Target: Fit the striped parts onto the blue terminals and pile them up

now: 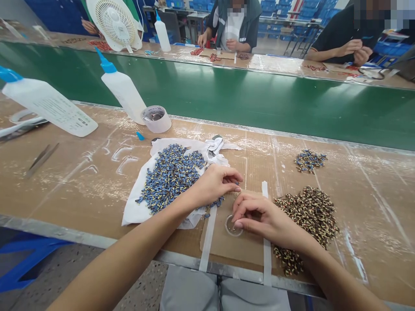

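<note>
My left hand (220, 185) is closed in a pinch beside the heap of small blue-and-yellow pieces (175, 175). A speck of blue shows at its fingertips, seemingly one small blue piece. The heap lies on a crumpled white sheet (134, 211). Over a small round see-through dish (234, 231), my right hand (256, 214) pinches thumb against fingers; whatever is between them is too small to make out. The dish stands on a cardboard piece (223, 250) taped down with white strips. Just right of my right hand is a heap of small brown-and-cream pieces (308, 216).
A smaller blue-and-yellow pile (310, 161) lies farther right. Behind the sheet are a tape roll (157, 119) and a white squeeze bottle (121, 93); another bottle (48, 103) and tweezers (42, 160) are left. Beyond the green belt (207, 95), several people work.
</note>
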`<state>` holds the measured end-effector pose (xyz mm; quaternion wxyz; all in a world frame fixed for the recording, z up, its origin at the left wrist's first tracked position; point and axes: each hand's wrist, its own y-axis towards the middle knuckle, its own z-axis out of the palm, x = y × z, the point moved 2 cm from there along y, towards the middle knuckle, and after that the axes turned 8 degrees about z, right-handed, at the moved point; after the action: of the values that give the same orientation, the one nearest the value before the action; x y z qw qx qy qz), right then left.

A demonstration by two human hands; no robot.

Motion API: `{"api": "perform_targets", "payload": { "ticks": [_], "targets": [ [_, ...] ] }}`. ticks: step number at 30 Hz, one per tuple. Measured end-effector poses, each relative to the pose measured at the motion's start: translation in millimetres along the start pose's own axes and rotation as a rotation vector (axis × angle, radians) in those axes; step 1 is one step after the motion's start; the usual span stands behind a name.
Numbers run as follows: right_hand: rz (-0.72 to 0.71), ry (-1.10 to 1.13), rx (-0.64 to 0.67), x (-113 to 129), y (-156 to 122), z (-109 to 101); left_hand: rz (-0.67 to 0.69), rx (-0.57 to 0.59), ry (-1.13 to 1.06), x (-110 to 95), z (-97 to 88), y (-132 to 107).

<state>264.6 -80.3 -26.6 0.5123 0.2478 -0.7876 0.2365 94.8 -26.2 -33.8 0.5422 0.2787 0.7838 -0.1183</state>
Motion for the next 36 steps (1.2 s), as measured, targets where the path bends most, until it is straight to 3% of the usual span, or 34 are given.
{"api": "perform_targets", "payload": {
  "ticks": [5,8,11,14,19,36],
  "targets": [
    [0.036,0.218,-0.112,-2.0,-5.9,-18.1,0.046,0.048,-0.006,-0.5,2.9,0.6],
    [0.073,0.275,-0.367,-7.2,-10.4,-30.4,-0.003,0.085,-0.067,1.5,8.8,0.1],
    [0.056,0.195,-0.621,-11.3,-13.1,-34.4,-0.058,0.115,-0.153,5.3,16.2,-0.8],
    [0.003,0.083,-0.728,-13.5,-12.5,-31.3,-0.072,0.116,-0.200,8.3,20.6,-1.2],
    [0.003,-0.037,-0.734,-16.6,-10.5,-27.4,-0.069,0.106,-0.156,9.8,20.3,-1.8],
    [0.039,-0.126,-0.693,-14.9,-9.3,-27.6,-0.057,0.125,-0.127,8.5,20.3,-2.0]
  ]
}}
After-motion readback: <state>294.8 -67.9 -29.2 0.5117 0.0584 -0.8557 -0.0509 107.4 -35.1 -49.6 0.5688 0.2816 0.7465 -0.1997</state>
